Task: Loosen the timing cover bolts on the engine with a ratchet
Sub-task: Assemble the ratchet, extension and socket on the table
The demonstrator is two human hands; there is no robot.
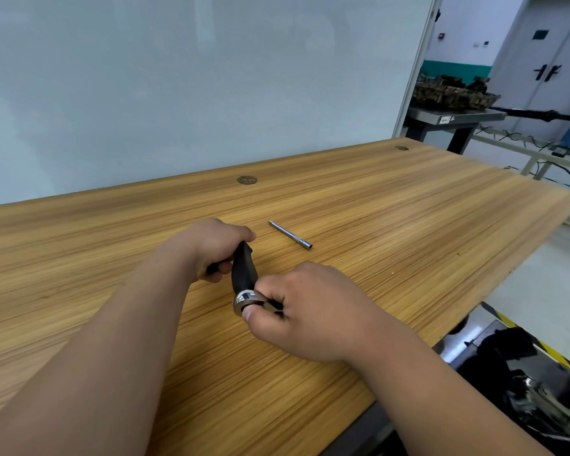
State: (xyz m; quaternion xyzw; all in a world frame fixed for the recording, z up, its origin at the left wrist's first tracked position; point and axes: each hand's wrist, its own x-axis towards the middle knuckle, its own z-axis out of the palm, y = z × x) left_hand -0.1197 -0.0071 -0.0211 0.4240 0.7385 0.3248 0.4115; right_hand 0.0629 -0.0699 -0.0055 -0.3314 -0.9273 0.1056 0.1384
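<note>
Ratchet (241,274): I am seeing the left hand (216,246) gripping its black handle, the right hand (313,311) pinching its chrome head. Extension bar (291,235): lying just beyond both hands. Table (425,232): edge running near the right hand's right, wood stretching leftward.

Workshop: wooden workbench (392,218), greasy engine part (451,93) on steel table (454,118).

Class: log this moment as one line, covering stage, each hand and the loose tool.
stage: preparing ratchet | left hand: grips ratchet handle | right hand: pinches ratchet head | extension bar: lies apart on table
</note>
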